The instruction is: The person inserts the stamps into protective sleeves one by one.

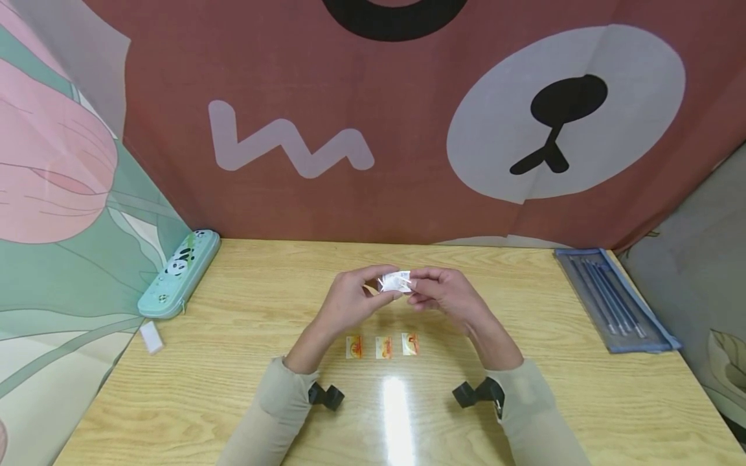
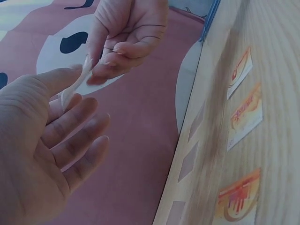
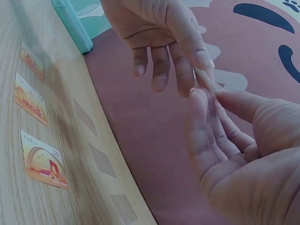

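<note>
Just beyond the middle stamp (image 1: pixel 383 347), raised off the bench (image 1: pixel 175 388), a small white packet (image 1: pixel 396 281) hangs between two hands: the left hand (image 1: pixel 353 299) pinches one end between thumb and finger, and the right hand (image 1: pixel 447 294) pinches the other. A left stamp (image 1: pixel 353 347) and a right stamp (image 1: pixel 410 344) flank the middle one with narrow strips of wood between. The far edge lies well past the middle stamp, against a brown cloth (image 1: pixel 408 200) that rises like a wall. Broad wood runs from that stamp leftward to a pencil case (image 1: pixel 179 274) and a white block (image 1: pixel 151 337) by the left edge, and rightward to a blue pouch (image 1: pixel 612 301) by the right edge. Sleeves (image 1: pixel 256 421) come in on both near sides of the stamp, cut off by the frame, as is the bench's near edge. Fingertips cover the packet's ends; its face is too glossy to read (the wrist views show it nearly edge-on). Beyond the middle stamp, those views also show pale patches (image 3: pixel 101 160), reflections or marks, I cannot tell.
</note>
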{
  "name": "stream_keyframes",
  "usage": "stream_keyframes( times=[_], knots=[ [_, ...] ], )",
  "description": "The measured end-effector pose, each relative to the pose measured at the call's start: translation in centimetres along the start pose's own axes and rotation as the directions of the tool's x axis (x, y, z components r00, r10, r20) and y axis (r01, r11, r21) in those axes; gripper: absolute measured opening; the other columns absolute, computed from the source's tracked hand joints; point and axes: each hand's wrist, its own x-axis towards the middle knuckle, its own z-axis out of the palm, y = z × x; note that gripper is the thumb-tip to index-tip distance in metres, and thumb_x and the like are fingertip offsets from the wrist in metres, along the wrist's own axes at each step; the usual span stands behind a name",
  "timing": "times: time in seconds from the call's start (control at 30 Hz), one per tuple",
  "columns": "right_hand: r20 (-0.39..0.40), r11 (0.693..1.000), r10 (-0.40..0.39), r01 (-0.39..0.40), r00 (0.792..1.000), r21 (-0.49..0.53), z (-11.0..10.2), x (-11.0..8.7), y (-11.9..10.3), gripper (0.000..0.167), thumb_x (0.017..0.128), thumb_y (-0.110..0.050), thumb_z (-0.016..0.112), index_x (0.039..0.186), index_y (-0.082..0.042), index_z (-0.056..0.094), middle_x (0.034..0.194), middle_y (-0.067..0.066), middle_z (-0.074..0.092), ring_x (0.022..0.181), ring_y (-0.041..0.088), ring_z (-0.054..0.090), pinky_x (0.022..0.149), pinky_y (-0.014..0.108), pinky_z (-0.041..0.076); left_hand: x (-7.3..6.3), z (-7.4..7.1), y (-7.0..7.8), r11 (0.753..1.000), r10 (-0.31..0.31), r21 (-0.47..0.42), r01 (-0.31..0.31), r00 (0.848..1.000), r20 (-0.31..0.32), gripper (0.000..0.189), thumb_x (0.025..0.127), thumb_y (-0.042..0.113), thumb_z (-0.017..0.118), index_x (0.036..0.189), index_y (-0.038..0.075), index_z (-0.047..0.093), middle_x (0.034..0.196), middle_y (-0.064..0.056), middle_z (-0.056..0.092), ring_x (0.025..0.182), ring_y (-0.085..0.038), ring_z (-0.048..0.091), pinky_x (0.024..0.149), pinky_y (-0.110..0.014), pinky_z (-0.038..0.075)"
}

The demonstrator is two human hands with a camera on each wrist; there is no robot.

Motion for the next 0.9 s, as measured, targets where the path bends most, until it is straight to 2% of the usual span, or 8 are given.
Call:
stream_keyframes(
  times=[0.37, 0.53, 0.7, 0.8, 0.9],
  knots=[
    [0.022, 0.999, -0.018, 0.017, 1.000, 0.040, 0.14, 0.02, 0.08, 0.035, 0.101, -0.006, 0.057, 0.131, 0.012, 0.053, 0.091, 0.000, 0.071, 0.074, 0.008, 0.069, 0.069, 0.020, 0.061, 0.13, 0.10, -0.28, 0.998, -0.006, 0.059, 0.006, 1.000, 0.007, 0.042, 0.088, 0.038, 0.079, 0.125, 0.019, 0.072, 0.089, 0.003, 0.073, 0.078, -0.012, 0.067, 0.067, -0.020, 0.058],
    [0.022, 0.999, -0.012, 0.011, 1.000, 0.041, 0.20, -0.19, -0.23, 0.036, 0.102, -0.008, 0.057, 0.133, 0.011, 0.054, 0.091, 0.000, 0.071, 0.075, 0.008, 0.069, 0.071, 0.021, 0.061, 0.21, 0.05, -0.41, 0.997, 0.016, 0.074, -0.016, 1.000, -0.004, 0.040, 0.088, 0.038, 0.079, 0.123, 0.019, 0.073, 0.091, 0.001, 0.074, 0.081, -0.012, 0.068, 0.068, -0.020, 0.058],
    [0.018, 1.000, -0.018, 0.017, 1.000, 0.017, 0.18, -0.23, -0.25, 0.035, 0.105, -0.015, 0.056, 0.131, 0.007, 0.056, 0.093, 0.002, 0.067, 0.076, 0.010, 0.068, 0.071, 0.023, 0.061, 0.12, -0.19, -0.55, 0.996, 0.000, 0.092, 0.003, 1.000, -0.026, 0.039, 0.087, 0.041, 0.080, 0.121, 0.022, 0.074, 0.089, 0.006, 0.073, 0.080, -0.006, 0.066, 0.064, -0.019, 0.057],
    [0.020, 0.999, -0.037, 0.037, 0.999, -0.014, 0.03, -0.21, -0.08, 0.035, 0.106, -0.021, 0.055, 0.131, 0.004, 0.058, 0.095, 0.002, 0.067, 0.078, 0.012, 0.067, 0.073, 0.026, 0.061, 0.12, -0.34, -0.69, 0.995, -0.007, 0.099, 0.011, 0.999, -0.040, 0.039, 0.087, 0.041, 0.080, 0.121, 0.022, 0.074, 0.095, 0.005, 0.074, 0.082, -0.008, 0.066, 0.063, -0.019, 0.057],
    [0.017, 0.998, -0.049, 0.049, 0.999, -0.033, -0.19, -0.19, 0.05, 0.035, 0.107, -0.024, 0.054, 0.132, 0.000, 0.058, 0.099, 0.003, 0.067, 0.080, 0.014, 0.067, 0.074, 0.028, 0.061, 0.12, -0.45, -0.78, 0.994, -0.023, 0.110, 0.029, 0.998, -0.054, 0.039, 0.088, 0.042, 0.079, 0.121, 0.022, 0.074, 0.104, 0.002, 0.075, 0.082, -0.014, 0.069, 0.063, -0.021, 0.057]
  ],
)
